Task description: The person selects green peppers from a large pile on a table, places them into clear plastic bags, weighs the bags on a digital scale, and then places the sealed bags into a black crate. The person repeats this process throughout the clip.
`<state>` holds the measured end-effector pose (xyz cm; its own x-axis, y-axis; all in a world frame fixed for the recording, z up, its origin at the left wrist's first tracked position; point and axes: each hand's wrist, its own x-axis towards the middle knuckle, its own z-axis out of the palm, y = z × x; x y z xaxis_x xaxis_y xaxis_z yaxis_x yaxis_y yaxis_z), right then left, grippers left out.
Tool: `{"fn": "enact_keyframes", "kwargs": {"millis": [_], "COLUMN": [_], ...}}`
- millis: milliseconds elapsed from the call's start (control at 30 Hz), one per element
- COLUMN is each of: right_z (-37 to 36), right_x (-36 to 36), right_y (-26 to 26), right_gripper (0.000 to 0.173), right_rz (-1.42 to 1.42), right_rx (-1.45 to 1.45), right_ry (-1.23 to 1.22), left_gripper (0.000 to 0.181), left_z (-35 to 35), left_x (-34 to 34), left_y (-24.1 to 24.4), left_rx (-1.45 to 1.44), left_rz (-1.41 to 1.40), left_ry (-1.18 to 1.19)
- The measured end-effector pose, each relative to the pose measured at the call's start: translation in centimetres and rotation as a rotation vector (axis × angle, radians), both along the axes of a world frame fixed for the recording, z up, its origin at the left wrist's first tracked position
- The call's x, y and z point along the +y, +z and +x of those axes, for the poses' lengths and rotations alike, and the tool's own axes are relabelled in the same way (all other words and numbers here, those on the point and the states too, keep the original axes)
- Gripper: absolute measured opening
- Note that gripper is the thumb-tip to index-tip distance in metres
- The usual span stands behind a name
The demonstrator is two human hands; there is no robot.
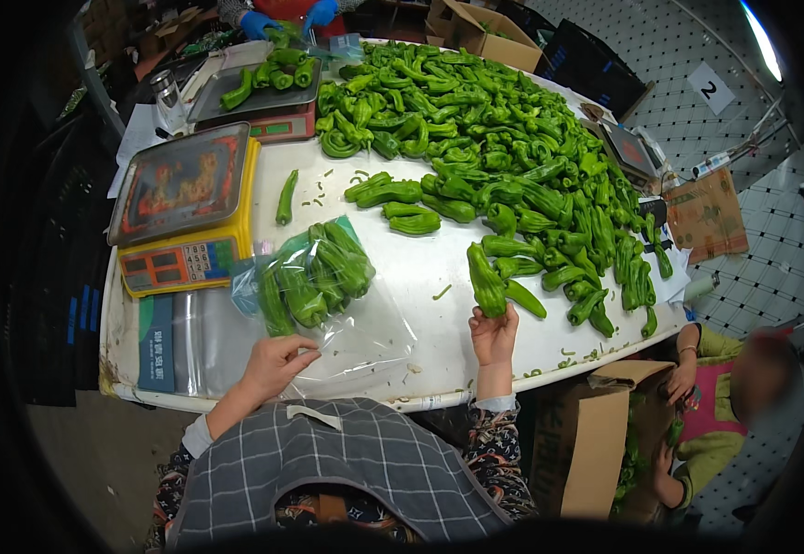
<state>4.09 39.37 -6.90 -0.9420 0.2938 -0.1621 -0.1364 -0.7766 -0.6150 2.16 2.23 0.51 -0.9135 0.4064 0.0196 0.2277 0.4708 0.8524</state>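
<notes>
My left hand (pixel 274 367) pinches the near edge of a clear plastic bag (pixel 367 339). Several long green peppers (pixel 301 291) lie inside that bag, toward its far end. In my right hand (pixel 494 336) I hold a green pepper (pixel 486 280) by its lower end, tilted up off the white table (pixel 388 270). Another slim pepper (pixel 525 299) shows just right of it; whether my fingers touch it I cannot tell. A large heap of green peppers (pixel 471 104) spreads from the far side down to the right of my right hand.
A yellow digital scale (pixel 184 215) stands at left, with flat plastic bags (pixel 194 339) below it. Beyond is a red scale (pixel 284 124) bearing peppers. Blue-gloved hands (pixel 291 21) work across the table. At right, a person (pixel 706 408) handles peppers by a cardboard box (pixel 592 443).
</notes>
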Motion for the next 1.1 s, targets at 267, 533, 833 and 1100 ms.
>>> {"fn": "enact_keyframes", "kwargs": {"millis": [267,533,833,1100], "right_z": [-0.1,2.2,-0.3,-3.7], "right_x": [-5.1,-6.1,-17.3,-22.5], "right_y": [6.2,7.7,6.8,1.2], "right_gripper": [0.047,0.044,0.041,0.055], "right_rz": [0.878,0.928,0.812,1.473], "right_rx": [0.226,0.078,-0.056,0.453], "right_ry": [-0.168,0.277,0.652,0.5], "left_gripper": [0.008,0.011,0.013,0.01], "left_z": [-0.7,-1.0,0.0,0.5], "left_x": [1.0,1.0,1.2,1.7], "left_y": [1.7,1.9,1.7,0.8], "left_rx": [0.1,0.016,0.093,0.24], "left_rz": [0.119,0.25,0.214,0.137], "left_ry": [0.023,0.105,0.022,-0.125]}}
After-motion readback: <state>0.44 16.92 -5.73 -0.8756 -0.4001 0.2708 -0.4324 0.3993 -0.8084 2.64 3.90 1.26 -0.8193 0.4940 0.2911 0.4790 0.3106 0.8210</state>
